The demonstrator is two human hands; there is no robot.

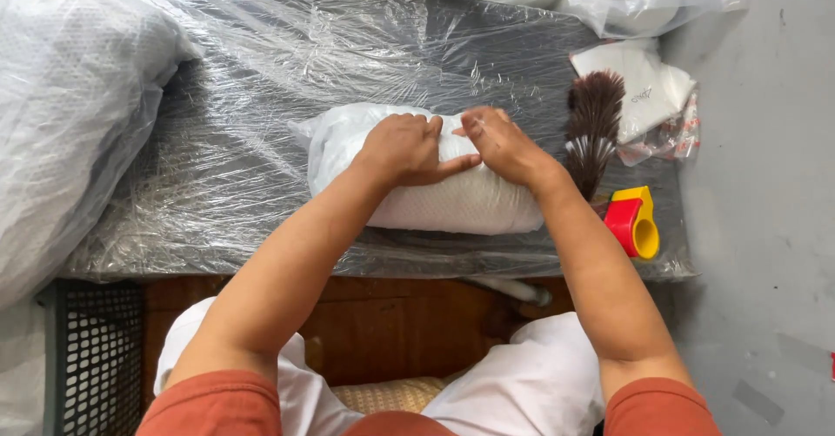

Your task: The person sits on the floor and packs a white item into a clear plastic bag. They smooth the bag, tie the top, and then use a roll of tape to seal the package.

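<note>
I see a low table [261, 79] wrapped in crinkled clear film, which shines in soft, even light. To the right of it is a grey floor [765, 184], smooth and a little marked, and under the table edge I see brown wood [391, 323] and a black crate [96, 349] with a grid wall at the lower left. Big white bags [61, 97] lie at the left and along the far edge.
</note>
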